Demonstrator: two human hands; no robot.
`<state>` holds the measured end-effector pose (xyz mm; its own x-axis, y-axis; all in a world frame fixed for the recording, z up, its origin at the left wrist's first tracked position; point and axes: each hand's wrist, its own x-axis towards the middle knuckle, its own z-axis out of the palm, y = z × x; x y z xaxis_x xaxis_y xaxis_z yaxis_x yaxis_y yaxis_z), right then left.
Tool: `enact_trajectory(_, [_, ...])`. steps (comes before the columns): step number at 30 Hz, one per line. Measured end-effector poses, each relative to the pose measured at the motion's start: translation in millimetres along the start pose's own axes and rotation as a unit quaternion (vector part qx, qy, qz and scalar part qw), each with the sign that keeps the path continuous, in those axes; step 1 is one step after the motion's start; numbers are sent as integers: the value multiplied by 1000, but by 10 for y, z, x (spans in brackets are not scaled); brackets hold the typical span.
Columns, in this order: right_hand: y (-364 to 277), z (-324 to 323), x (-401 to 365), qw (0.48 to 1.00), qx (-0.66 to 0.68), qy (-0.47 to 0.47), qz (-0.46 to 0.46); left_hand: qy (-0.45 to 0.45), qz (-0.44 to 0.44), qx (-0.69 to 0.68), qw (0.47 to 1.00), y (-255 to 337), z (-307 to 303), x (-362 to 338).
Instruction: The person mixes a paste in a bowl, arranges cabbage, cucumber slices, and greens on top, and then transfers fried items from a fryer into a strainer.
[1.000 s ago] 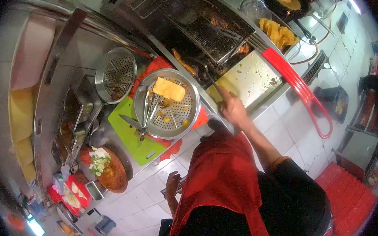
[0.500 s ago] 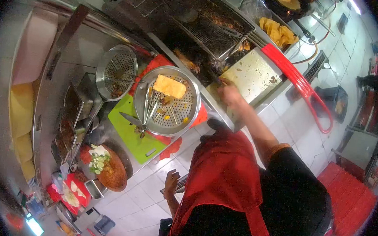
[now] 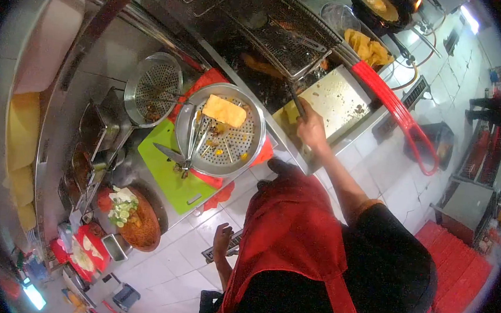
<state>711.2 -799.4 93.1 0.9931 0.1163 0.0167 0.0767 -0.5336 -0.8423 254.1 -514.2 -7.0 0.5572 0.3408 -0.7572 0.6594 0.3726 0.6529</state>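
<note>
My right hand [image 3: 312, 131] is closed round the handle of a dark, long utensil [image 3: 294, 95]. Its far end goes down into the fryer [image 3: 250, 83], and I cannot make out that end's shape. A brown piece of food [image 3: 260, 65] lies in the dark oil near it. Beneath my right forearm is a pale metal plate [image 3: 340, 96] spotted with crumbs. My left hand [image 3: 222, 239] hangs low beside the red apron, above the floor, its fingers loosely apart and holding nothing.
A wire fry basket [image 3: 266, 31] with red handles [image 3: 387, 102] rests over the fryer. Left of it, a perforated pan [image 3: 257, 148] holds a golden block [image 3: 224, 111] and tongs [image 3: 193, 140]. Nearby are a green cutting board [image 3: 169, 182], knife [image 3: 168, 152] and wok [image 3: 386, 5].
My right hand has shifted slightly right, with the utensil now more visible. The brown food has moved up and right in the oil. My left hand stays low and free.
</note>
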Motion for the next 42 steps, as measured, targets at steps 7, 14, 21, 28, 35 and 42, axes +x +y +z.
enact_trajectory(7, [-195, -90, -146, 986, -160, -39, 2, 35, -49, 9, 998, 135, 40, -15])
enact_trajectory(14, [-110, -181, -267, 998, -57, -23, 4, 13, -32, 57, 998, -10, -35, 65])
enact_trajectory(21, [-86, -159, -302, 997, -60, -45, 33, 9, -5, 95, 995, 148, 24, 44])
enact_trajectory(28, [-26, -260, -186, 960, 180, -36, 211, 27, -55, 98, 993, 85, -34, 37])
enact_trajectory(35, [246, -416, 270, 442, 765, -121, 452, 21, -44, 43, 998, 142, -14, -42])
enact_trajectory(42, [214, -394, 591, 627, 671, -3, 396, 47, -47, 54, 996, 213, -61, -21])
